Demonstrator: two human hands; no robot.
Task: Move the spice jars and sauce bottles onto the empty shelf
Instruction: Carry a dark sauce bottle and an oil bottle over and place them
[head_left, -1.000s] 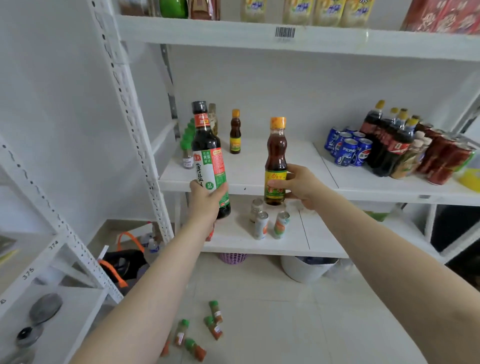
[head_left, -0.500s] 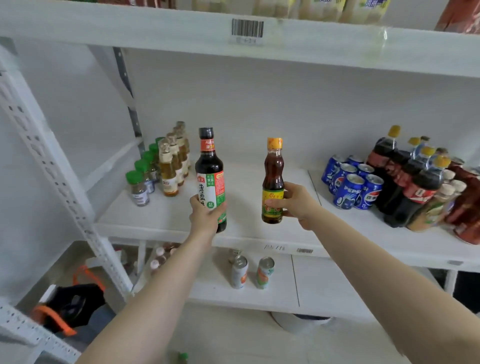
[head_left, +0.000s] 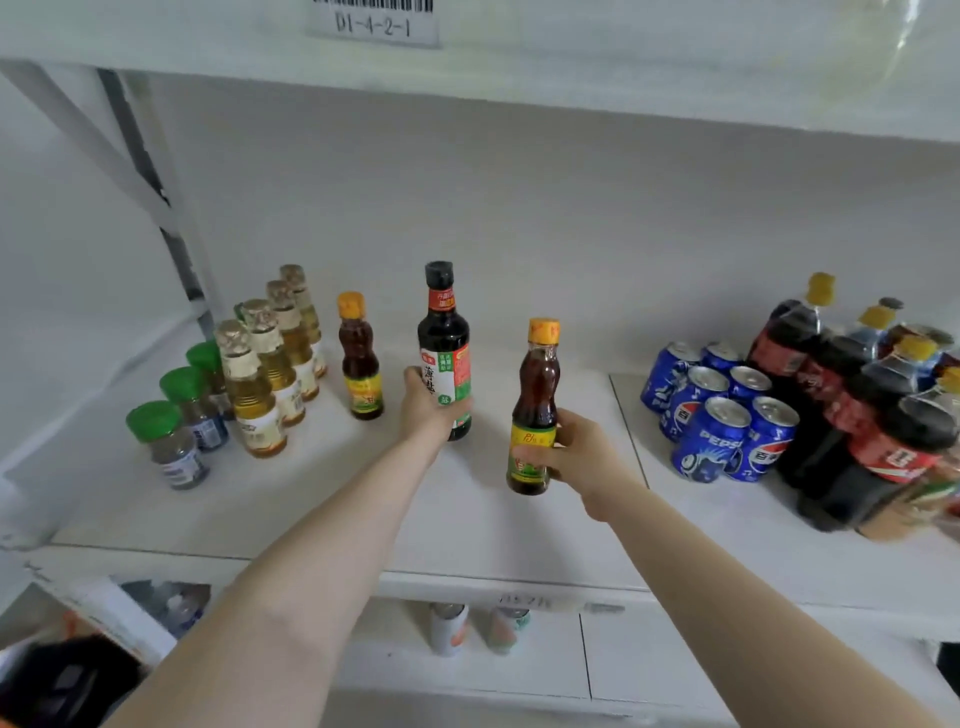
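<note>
Both arms reach in over the front edge of the white shelf (head_left: 311, 519). The left hand (head_left: 431, 410) grips the lower body of a tall dark soy sauce bottle (head_left: 444, 348) with a black cap, fingers wrapped round its label; the bottle stands upright near the middle of the shelf, and whether its base touches the board cannot be told. The right hand (head_left: 576, 452) is clamped on a smaller brown sauce bottle (head_left: 532, 410) with an orange cap, thumb across the yellow-green label, fingers curled behind. That bottle is upright too, nearer the front edge than the soy sauce bottle and just to its right, and its base looks slightly clear of the shelf. The two hands are apart, each on its own bottle.

Left of the soy sauce bottle stands a second orange-capped brown bottle (head_left: 360, 358), alone. Further left, a row of golden oil bottles (head_left: 260, 384) runs toward the back wall, and beside them, toward the shelf's left edge, a row of green-lidded spice jars (head_left: 169, 441). Toward the right end of the shelf sit blue cola cans (head_left: 717, 410) and dark soda bottles (head_left: 852, 405). Two cans (head_left: 467, 626) stand on the shelf below.
</note>
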